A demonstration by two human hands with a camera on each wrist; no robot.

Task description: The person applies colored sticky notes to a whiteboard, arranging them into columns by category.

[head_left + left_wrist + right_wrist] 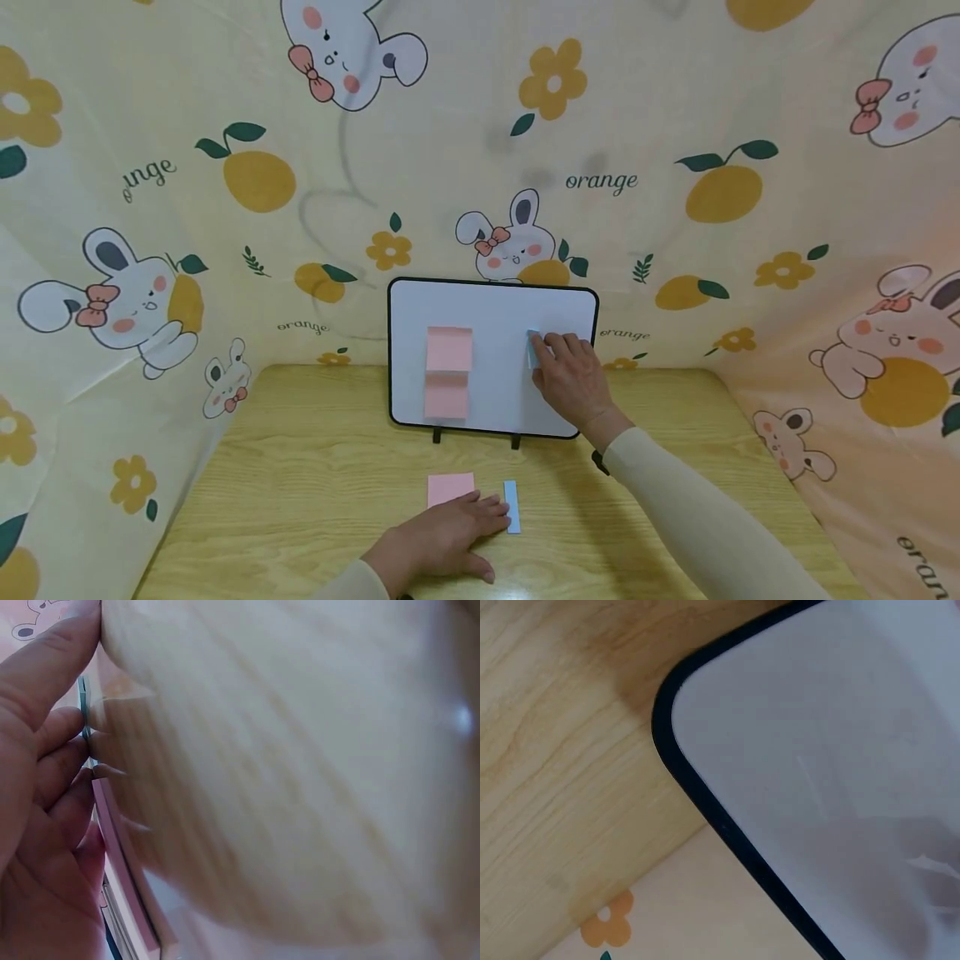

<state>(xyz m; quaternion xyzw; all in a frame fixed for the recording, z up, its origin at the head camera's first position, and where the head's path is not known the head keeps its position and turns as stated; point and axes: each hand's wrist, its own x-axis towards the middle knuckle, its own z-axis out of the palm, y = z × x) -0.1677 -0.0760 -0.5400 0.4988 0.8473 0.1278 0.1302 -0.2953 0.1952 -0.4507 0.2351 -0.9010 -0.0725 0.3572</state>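
My right hand (573, 377) is at the right half of a small whiteboard (498, 312) with a black frame. Its fingertips touch a narrow blue sticky note (532, 350), partly covered by the hand. On the board's left half, two pink sticky notes (449, 349) are stuck one above the other. My left hand (446, 533) lies palm down on the table with its fingers extended. It covers part of a pink sticky note pad (450, 488), and its fingertips touch a narrow blue sticky note pad (513, 507). The left wrist view shows the pink pad (124, 862) edge-on beside the fingers.
The board stands on two small black feet (437, 435) near the back of the wooden table (315, 467). Printed cloth (450, 150) with rabbits and oranges hangs behind and at both sides. A rounded board corner (664, 720) fills much of the right wrist view.
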